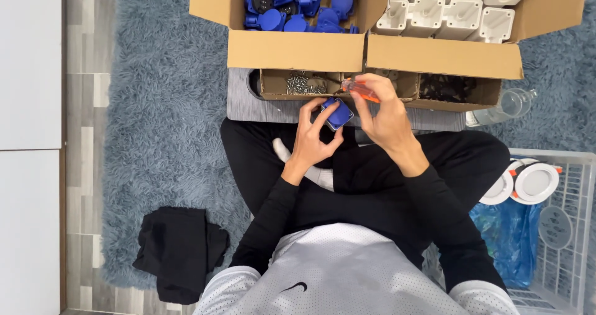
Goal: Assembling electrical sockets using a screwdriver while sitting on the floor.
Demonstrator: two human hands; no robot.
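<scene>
Item 1. Left hand [312, 142]: grip closed around a small blue socket part [338, 114], thumb and fingertips pinching its edges. The part sat at frame centre, above the person's crossed legs and just at the 6 o'clock side of the low cardboard tray [372, 86].

Item 2. Right hand [385, 117]: grip narrow, closed on an orange-handled screwdriver [361, 91], held at 1 o'clock from the blue part. The tool's tip could not be made out.

Item 3. Low cardboard tray, divided: a heap of silver screws [302, 84] in the compartment at 11 o'clock from the hands; dark small parts [448, 88] in the compartment at 2 o'clock.

Item 4. Open carton [292, 48] at 12 o'clock, holding more blue socket parts [298, 4].

Item 5. Second carton [447, 57] at 1 o'clock, touching the first, holding white plastic housings [447, 8] in rows.

Item 6. Clear glass jar [512, 104] on its side, at 3 o'clock from the tray.

Item 7. White wire basket [574, 228] at 4 o'clock, with round white fittings [537, 181] and a blue bag [509, 234].

Item 8. Black cloth [177, 250], crumpled, at 8 o'clock on the shaggy blue-grey rug [161, 116].
</scene>
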